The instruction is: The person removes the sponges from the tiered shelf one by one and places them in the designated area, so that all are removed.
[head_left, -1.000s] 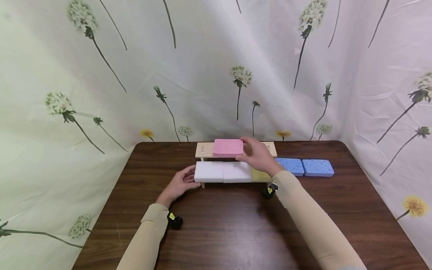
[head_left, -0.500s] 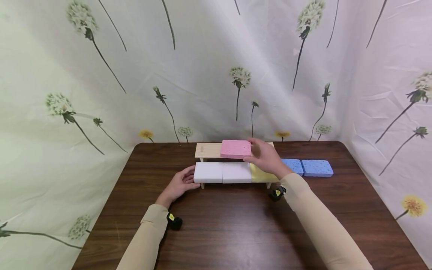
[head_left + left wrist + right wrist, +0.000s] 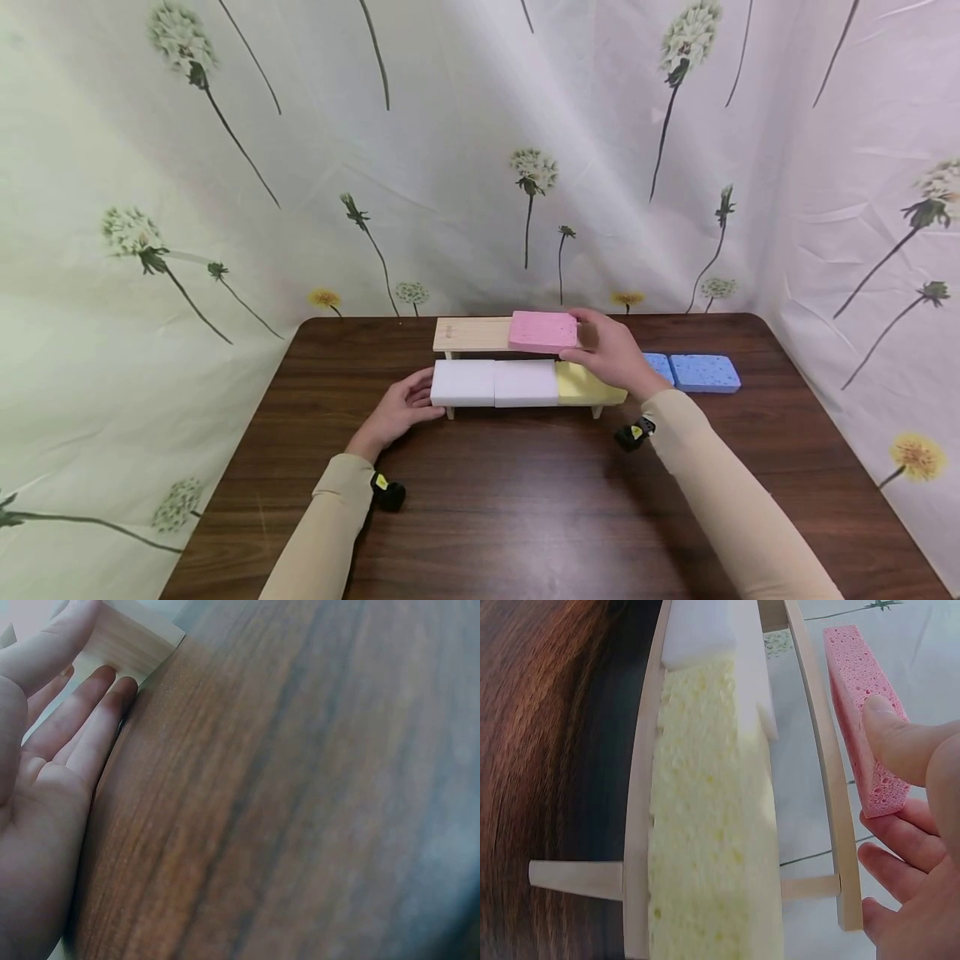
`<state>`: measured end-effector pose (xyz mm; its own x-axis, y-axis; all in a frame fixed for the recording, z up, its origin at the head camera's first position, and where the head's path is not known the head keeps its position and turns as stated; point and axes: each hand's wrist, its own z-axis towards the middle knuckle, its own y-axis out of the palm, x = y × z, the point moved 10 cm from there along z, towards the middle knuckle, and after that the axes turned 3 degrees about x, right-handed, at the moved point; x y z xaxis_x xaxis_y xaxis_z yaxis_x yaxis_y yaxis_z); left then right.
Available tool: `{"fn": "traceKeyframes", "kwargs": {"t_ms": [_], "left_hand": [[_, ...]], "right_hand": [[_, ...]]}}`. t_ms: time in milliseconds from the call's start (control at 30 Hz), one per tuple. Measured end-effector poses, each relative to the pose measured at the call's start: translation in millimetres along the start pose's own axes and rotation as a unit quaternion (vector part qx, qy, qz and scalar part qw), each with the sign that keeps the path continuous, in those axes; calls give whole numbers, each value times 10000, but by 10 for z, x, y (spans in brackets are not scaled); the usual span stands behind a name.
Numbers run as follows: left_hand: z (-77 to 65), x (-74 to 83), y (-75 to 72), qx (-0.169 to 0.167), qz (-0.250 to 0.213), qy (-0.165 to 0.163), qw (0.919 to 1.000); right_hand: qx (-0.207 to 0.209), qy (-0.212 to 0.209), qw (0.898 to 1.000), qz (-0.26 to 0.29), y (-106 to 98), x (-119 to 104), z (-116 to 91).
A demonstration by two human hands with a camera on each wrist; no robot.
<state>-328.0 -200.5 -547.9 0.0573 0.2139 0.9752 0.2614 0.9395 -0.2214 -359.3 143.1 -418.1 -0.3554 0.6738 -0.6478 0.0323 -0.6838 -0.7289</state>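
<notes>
From where I'm standing, the person's right hand [image 3: 611, 346] is pinching a pink, porous, rectangular sponge [image 3: 543, 332] at its right end, thumb pressing one face. The sponge is sitting at the upper step of a pale wooden two-step stand [image 3: 471, 333], right of its middle; whether its underside is touching the board, I can't tell. It is looking light and hard to break, with a dry, grippy surface; I'm guessing it is a bit stiff, so a gentle pinch should be serving well. The short ends are offering the best hold, keeping fingers off the board.

The left hand [image 3: 401, 410] is lying with loose, unclenched fingers against the stand's left end; how hard it is pressing, I can't tell.

Nothing boxlike is showing; the stand is doing the holding. Its lower step is carrying two white foam-like blocks [image 3: 462, 383] and, rightmost, a yellow porous block [image 3: 588, 383]. Right of the stand, two blue speckled sponges [image 3: 705, 373] are lying on the dark-brown wood-grain table [image 3: 487, 483], one partly hidden by the right hand.
</notes>
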Motion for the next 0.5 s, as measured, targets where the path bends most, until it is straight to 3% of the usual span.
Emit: {"fn": "traceKeyframes", "kwargs": {"t_ms": [500], "left_hand": [[6,-11,3,-34,62,22,10000]], "right_hand": [[78,29,9999,-136,-168,143,-93]]}}
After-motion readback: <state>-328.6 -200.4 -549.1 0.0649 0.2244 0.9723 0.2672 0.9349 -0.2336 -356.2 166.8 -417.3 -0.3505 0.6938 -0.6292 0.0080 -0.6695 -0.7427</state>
